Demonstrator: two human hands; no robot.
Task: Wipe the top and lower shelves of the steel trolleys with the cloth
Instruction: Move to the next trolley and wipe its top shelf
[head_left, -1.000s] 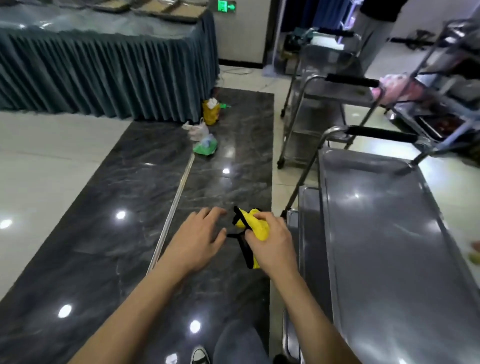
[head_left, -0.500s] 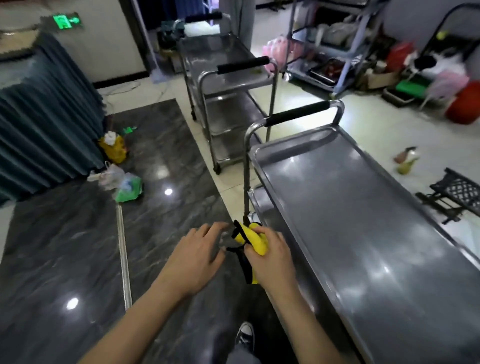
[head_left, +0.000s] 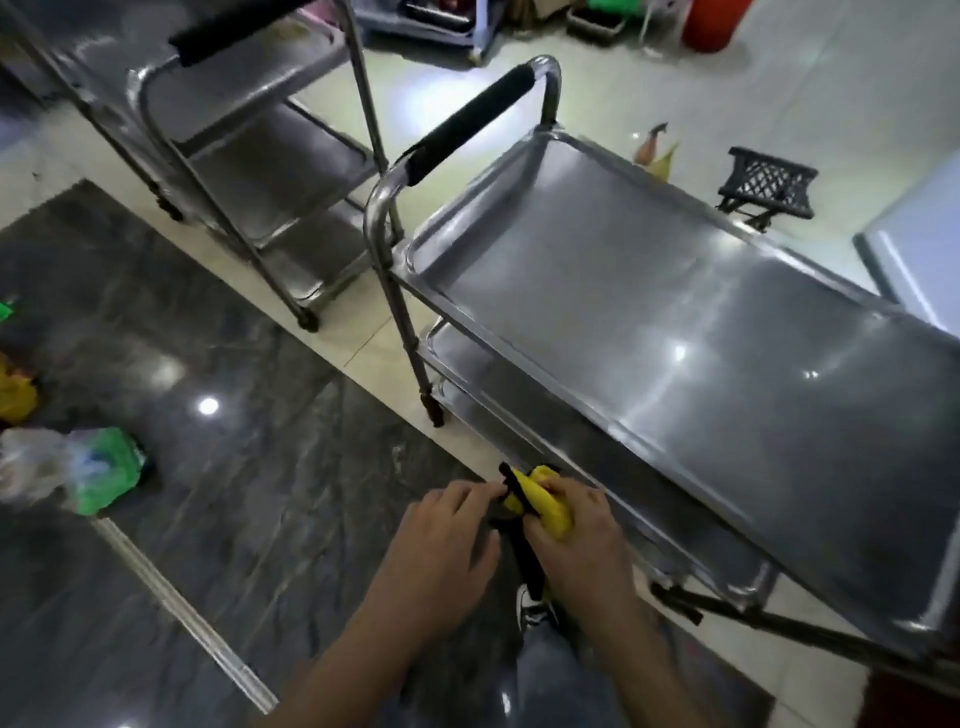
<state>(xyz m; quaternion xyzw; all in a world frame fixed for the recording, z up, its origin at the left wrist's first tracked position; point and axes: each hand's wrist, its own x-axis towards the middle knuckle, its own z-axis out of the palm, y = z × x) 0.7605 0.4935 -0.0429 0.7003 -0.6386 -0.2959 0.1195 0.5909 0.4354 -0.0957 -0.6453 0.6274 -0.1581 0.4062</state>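
Note:
A yellow cloth with black trim (head_left: 545, 506) is bunched in my right hand (head_left: 582, 545), which grips it beside the near trolley's lower shelf (head_left: 613, 467). My left hand (head_left: 441, 551) is right next to it, fingertips touching the cloth's black edge. The near steel trolley (head_left: 701, 332) stretches right of my hands, its bare top shelf shiny, its black-padded handle (head_left: 467, 122) at the far end. A second steel trolley (head_left: 249, 171) with several shelves stands behind it at upper left.
Plastic bags, green and white (head_left: 88, 467) and yellow (head_left: 15, 395), lie on the dark marble floor at left. A black crate-like stool (head_left: 766, 184), a spray bottle (head_left: 657, 153) and a red bin (head_left: 714, 21) are beyond the trolley. My shoe (head_left: 530, 608) is below my hands.
The view has swung right and down, so the near trolley now fills the right side. My left hand has closed in on the cloth and touches its black edge; my right hand keeps its grip.

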